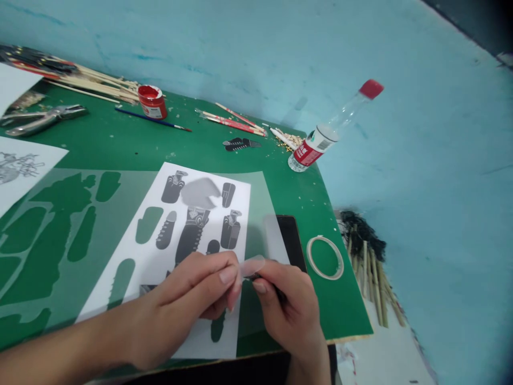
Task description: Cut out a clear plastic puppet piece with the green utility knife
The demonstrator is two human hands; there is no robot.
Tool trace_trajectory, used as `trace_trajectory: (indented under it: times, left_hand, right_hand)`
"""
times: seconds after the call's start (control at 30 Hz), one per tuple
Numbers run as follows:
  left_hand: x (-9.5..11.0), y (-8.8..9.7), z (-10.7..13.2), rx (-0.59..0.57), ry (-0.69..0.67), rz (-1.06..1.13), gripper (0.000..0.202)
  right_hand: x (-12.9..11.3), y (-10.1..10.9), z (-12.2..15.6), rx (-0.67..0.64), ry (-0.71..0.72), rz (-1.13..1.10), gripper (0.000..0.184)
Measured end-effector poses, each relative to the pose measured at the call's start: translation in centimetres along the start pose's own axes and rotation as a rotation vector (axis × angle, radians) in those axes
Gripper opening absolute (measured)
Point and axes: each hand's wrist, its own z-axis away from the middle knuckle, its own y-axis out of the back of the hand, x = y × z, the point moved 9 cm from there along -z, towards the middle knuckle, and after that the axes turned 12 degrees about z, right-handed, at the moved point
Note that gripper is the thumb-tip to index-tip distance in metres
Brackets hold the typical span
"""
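My left hand (200,299) is closed, thumb and fingers pinching a small piece of translucent plastic sheet (253,265). The plastic reaches across to the index fingertip of my right hand (286,305). That hand is wrapped round a slim dark tool (278,292), its tip close to the plastic; most of it is hidden by my fingers. Both hands are above a white sheet (242,214) printed with dark puppet-like shapes and cut through with several openings. Beneath it lies a larger translucent sheet (144,184) with many cut-outs showing the green table.
Pliers (56,118), wooden sticks (96,85), a red paint jar (152,102) and a paintbrush (154,118) lie at the back left. Dark cut pieces (241,144) lie mid-table. A bottle (315,144) stands back right. A tape ring (325,258) and dark phone-like slab (294,240) are at right.
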Motion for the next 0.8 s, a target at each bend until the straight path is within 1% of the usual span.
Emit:
trace_trajectory:
  times: [0.07, 0.13, 0.23, 0.37, 0.57, 0.8]
  left_hand:
    - [0.16, -0.04, -0.06, -0.001, -0.001, 0.008, 0.054]
    - [0.51, -0.21, -0.17, -0.026, 0.006, 0.001, 0.052]
    - [0.86, -0.54, -0.31, -0.074, 0.059, -0.009, 0.048]
    - [0.91, -0.24, -0.36, -0.032, 0.117, -0.032, 0.047]
    - [0.68, -0.26, -0.25, -0.055, 0.089, 0.024, 0.049]
    - [0.59, 0.06, -0.4, -0.035, 0.079, -0.014, 0.05]
  right_hand:
    - [-0.05, 0.02, 0.05, 0.001, 0.0, 0.004, 0.031]
    - [-0.06, -0.03, 0.1, -0.007, -0.001, 0.004, 0.03]
    - [-0.15, -0.01, 0.07, -0.008, 0.006, -0.008, 0.03]
    - [-0.23, 0.01, -0.14, 0.004, 0.014, 0.0, 0.033]
    - [-0.24, -0.07, -0.15, 0.036, 0.007, 0.019, 0.037]
    - [0.21, -0.37, 0.29, 0.016, -0.049, -0.042, 0.034]
